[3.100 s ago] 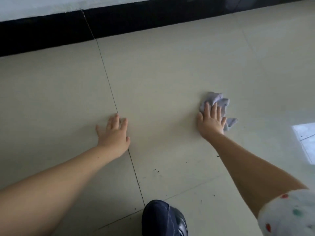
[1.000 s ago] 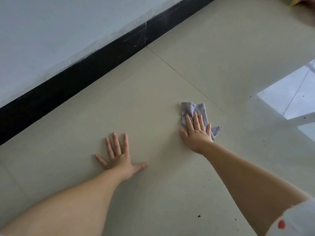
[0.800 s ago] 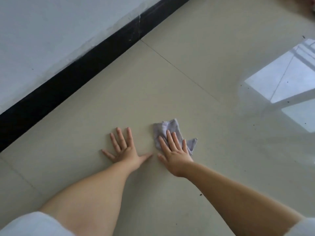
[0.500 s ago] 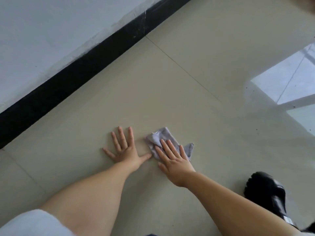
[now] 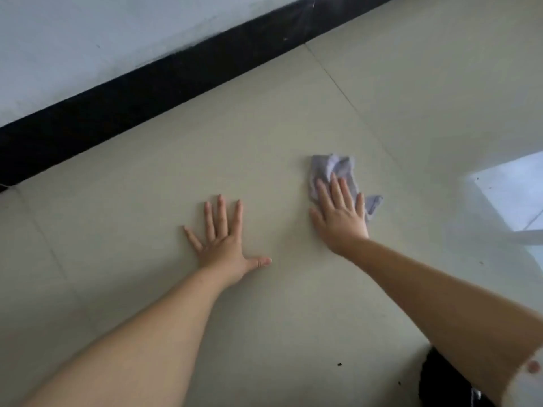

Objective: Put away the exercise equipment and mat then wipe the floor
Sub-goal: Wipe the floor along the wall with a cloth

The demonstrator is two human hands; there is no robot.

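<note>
A crumpled pale lilac cloth (image 5: 335, 170) lies on the beige tiled floor (image 5: 264, 136), right of centre. My right hand (image 5: 340, 214) presses flat on the cloth's near part with straight fingers; the cloth sticks out beyond the fingertips and to the right. My left hand (image 5: 224, 240) rests flat on the bare tile a little to the left, fingers spread and thumb pointing right. No exercise equipment or mat is in view.
A black skirting board (image 5: 147, 92) runs diagonally under a white wall (image 5: 88, 39) at the top left. A bright window reflection (image 5: 511, 195) shines on the floor at the right. A dark shoe (image 5: 435, 380) shows at the bottom right, with small dark specks (image 5: 339, 364) nearby.
My right hand has slid the cloth to the right and away from my left hand, which it nearly touched half a second ago. My left hand stays planted on the tile.
</note>
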